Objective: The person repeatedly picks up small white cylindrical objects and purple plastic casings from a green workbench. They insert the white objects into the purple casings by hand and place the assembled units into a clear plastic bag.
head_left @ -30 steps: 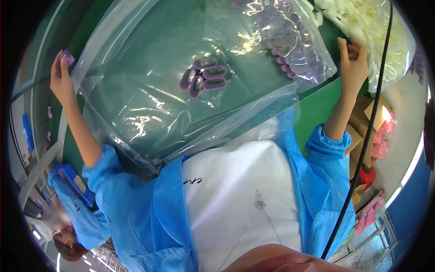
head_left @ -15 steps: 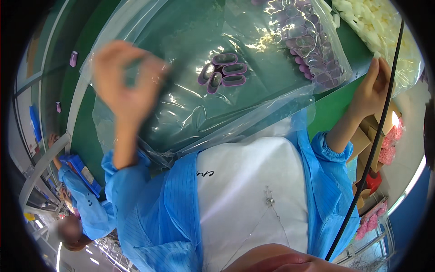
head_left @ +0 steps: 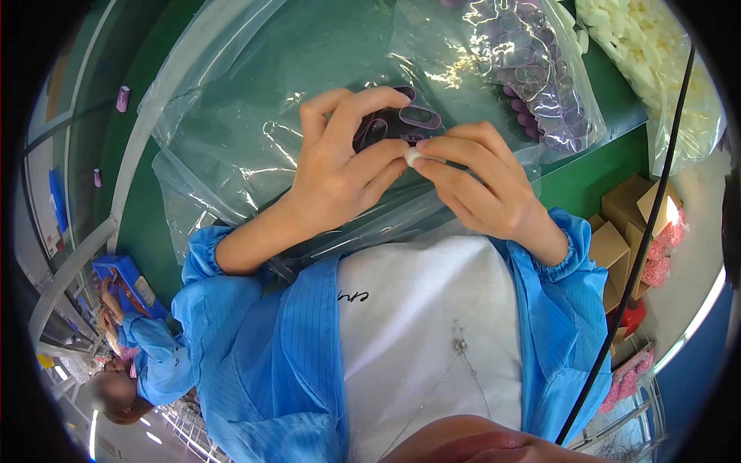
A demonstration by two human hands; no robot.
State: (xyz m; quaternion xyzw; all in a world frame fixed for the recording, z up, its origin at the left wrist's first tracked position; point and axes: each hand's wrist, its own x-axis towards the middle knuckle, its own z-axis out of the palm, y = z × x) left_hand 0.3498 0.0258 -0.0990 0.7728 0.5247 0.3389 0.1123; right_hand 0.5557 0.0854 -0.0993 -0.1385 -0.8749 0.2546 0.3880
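Note:
Both my hands meet over the clear plastic sheet at the near side of the table. A small white plastic piece (head_left: 412,157) is pinched between the fingertips of my right hand (head_left: 490,181). The thumb and a fingertip of my left hand (head_left: 336,158) close on the same piece from the other side, while its index finger reaches out above. Right behind my fingers lie several purple-rimmed oval shells (head_left: 421,117) with dark hollow insides, partly hidden by my left hand. The piece's exact shape is covered by my fingers.
Rows of purple shells (head_left: 532,75) lie under clear plastic (head_left: 247,116) at the far right. Beyond them stands a bag of pale white pieces (head_left: 625,46). Cardboard boxes (head_left: 610,255) are at the right. A co-worker in a blue sleeve (head_left: 158,343) sits at left beside a blue bin (head_left: 127,270).
My right hand has come from the bag of white pieces to the middle with a white piece. My left hand has moved right and nearer to meet it.

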